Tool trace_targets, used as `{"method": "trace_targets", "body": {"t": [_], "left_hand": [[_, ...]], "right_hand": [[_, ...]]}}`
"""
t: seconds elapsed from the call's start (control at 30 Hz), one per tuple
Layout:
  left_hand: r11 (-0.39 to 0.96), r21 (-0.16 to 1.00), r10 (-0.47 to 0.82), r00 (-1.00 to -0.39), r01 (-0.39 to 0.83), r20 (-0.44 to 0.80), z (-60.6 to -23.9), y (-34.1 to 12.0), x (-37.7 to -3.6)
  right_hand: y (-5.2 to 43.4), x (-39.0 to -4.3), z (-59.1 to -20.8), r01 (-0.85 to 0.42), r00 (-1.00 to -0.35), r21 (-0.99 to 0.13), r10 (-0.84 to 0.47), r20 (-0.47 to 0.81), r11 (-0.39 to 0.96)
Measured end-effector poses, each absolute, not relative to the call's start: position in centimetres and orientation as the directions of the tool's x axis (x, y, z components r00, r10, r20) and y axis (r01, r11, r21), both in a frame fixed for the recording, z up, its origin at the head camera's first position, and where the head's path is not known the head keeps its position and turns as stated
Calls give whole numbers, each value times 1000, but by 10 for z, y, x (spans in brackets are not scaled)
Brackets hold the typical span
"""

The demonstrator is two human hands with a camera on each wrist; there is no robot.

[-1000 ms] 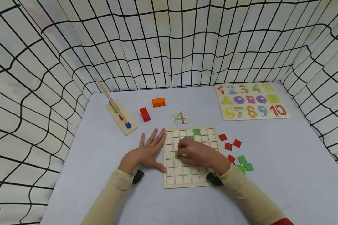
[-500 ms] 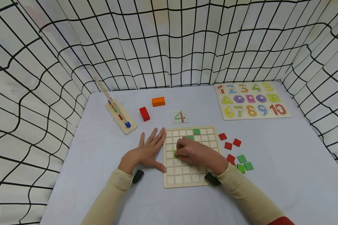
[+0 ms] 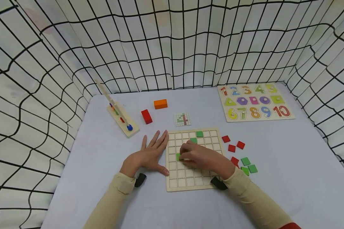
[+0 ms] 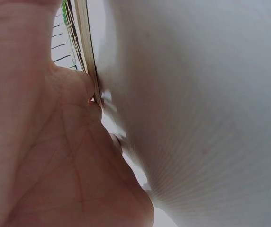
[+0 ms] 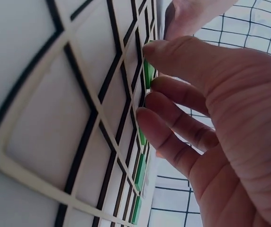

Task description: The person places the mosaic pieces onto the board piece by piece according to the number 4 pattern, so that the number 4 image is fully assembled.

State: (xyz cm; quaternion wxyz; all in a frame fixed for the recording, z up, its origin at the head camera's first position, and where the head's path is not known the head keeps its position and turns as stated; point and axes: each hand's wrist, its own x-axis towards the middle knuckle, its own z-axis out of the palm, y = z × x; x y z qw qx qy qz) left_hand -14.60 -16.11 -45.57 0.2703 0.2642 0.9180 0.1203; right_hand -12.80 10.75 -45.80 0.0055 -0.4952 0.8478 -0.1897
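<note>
A wooden grid board (image 3: 189, 183) lies on the table in front of me. My right hand (image 3: 202, 156) is over its middle, fingers curled, pinching a green square tile (image 3: 178, 156) down in a cell near the board's left side. In the right wrist view the fingertips (image 5: 149, 49) touch that tile (image 5: 148, 74) on the board (image 5: 55, 118). Two more green tiles (image 3: 199, 134) (image 3: 193, 140) sit in cells near the top. My left hand (image 3: 149, 156) lies flat on the table, fingers spread, thumb against the board's left edge (image 4: 84, 52).
Loose red tiles (image 3: 232, 148) and green tiles (image 3: 252, 168) lie right of the board. Behind it are a pattern card (image 3: 182, 119), a red block (image 3: 146, 116), an orange block (image 3: 160, 104), a peg stand (image 3: 120, 118) and a number puzzle (image 3: 255, 102). Checked cloth walls surround the table.
My right hand has shifted the green tile slightly to the left on the board. The left hand has stayed where it was.
</note>
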Motion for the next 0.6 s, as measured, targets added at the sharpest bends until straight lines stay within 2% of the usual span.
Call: {"method": "trace_targets", "body": {"t": [0.37, 0.6], "left_hand": [[841, 337, 537, -725, 423, -430, -455, -160, -145], [839, 346, 539, -726, 420, -427, -456, -161, -145]], "right_hand": [[125, -123, -454, -849, -500, -335, -827, 257, 409], [148, -120, -455, -827, -539, -347, -799, 267, 442]]}}
